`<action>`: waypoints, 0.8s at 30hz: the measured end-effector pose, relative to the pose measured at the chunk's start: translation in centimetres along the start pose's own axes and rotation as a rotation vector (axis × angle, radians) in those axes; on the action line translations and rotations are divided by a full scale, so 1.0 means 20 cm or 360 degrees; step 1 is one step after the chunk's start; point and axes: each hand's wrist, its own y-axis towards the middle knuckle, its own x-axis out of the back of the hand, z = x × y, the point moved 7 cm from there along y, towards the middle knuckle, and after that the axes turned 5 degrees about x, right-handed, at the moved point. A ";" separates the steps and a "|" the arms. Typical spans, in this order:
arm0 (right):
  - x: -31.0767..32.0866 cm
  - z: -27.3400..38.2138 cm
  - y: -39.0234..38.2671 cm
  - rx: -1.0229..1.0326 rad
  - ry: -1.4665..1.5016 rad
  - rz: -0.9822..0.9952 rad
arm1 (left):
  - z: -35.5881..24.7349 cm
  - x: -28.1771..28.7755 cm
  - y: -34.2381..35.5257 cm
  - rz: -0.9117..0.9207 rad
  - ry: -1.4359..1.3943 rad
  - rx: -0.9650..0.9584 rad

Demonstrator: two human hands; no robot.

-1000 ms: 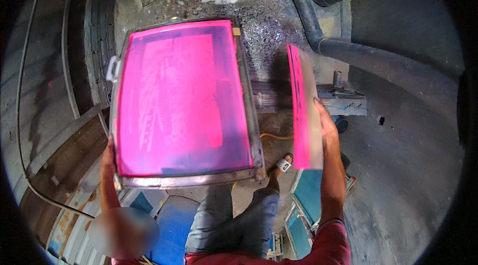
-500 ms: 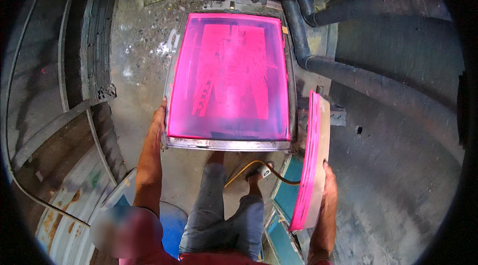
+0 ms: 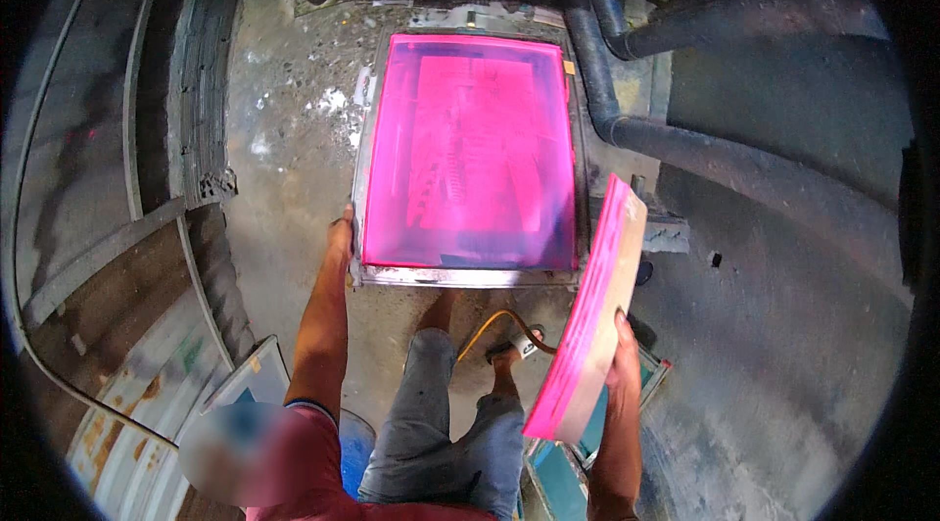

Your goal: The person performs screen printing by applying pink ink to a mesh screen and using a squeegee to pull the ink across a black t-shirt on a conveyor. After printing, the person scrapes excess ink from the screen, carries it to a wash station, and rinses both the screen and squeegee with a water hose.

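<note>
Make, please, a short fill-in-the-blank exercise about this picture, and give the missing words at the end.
1. The main colour on the framed screen is bright ____.
2. The left hand is at the ____ side of the framed screen.
3. The right hand holds a long board whose upper end leans toward the picture's ____ side.
4. Judged by height in the picture, the right hand appears ____ than the left hand.

Missing words: pink; left; right; lower.

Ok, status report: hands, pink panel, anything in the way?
Left hand on framed pink panel, left edge. Right hand holding pink-edged board. Possible snag: orange hose near foot.
</note>
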 end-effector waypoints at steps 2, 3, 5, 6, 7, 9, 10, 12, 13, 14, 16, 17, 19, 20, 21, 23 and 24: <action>-0.10 0.00 -0.01 0.0016 0.0087 0.0079 | 0.02 0.01 -0.05 0.0064 -0.0130 -0.0140; -0.14 -0.03 0.01 0.0015 0.0136 0.0107 | 0.07 0.08 -0.05 0.0067 -0.0012 -0.0180; -0.22 -0.10 0.04 -0.0047 0.0363 0.0191 | 0.11 0.16 -0.04 0.0083 0.0229 -0.0267; -0.17 -0.12 0.02 0.0014 0.0396 0.0079 | 0.08 -0.07 -0.20 0.0301 0.0301 -0.0246; -0.21 -0.13 0.02 0.0026 0.0413 0.0065 | 0.02 -0.08 -0.27 0.0283 0.0278 -0.0317; -0.38 -0.13 -0.01 0.0028 0.0558 0.0176 | -0.03 0.02 -0.36 0.0220 0.0228 -0.0450; -0.46 -0.12 -0.03 0.0029 0.0622 0.0197 | -0.09 0.04 -0.40 0.0289 0.0144 -0.0588; -0.46 -0.16 -0.12 0.0075 0.0708 0.0170 | -0.01 -0.06 -0.72 0.0374 0.0787 -0.0882; -0.49 -0.18 -0.16 0.0107 0.0731 0.0204 | 0.00 -0.11 -0.90 0.0386 0.1110 -0.1054; -0.54 -0.21 -0.22 0.0139 0.0685 0.0307 | 0.17 -0.13 -1.06 0.0540 0.1334 -0.1013; -0.42 -0.24 -0.37 0.0240 0.0716 0.0175 | 0.36 -0.49 -1.82 0.1104 0.1105 -0.1118; -0.42 -0.28 -0.48 0.0253 0.0665 0.0113 | 0.48 -0.51 -2.03 0.1143 0.0865 -0.1138; -0.43 -0.32 -0.74 0.0359 0.0584 0.0046 | 0.58 -0.63 -2.56 0.1309 0.0134 -0.1334; -0.46 -0.32 -0.93 0.0369 0.0615 0.0123 | 0.64 -0.68 -2.62 0.1108 -0.0272 -0.0883; -0.42 -0.34 -1.07 0.0468 0.0543 0.0201 | 0.74 -0.70 -2.70 0.0918 -0.0616 -0.0391; -0.28 -0.33 -1.26 0.0739 0.0434 0.0192 | 0.71 -0.71 -3.02 0.0932 -0.0944 -0.0340; -0.23 -0.28 -1.42 0.0869 0.0424 0.0274 | 0.69 -0.70 -3.16 0.1080 -0.0896 -0.0333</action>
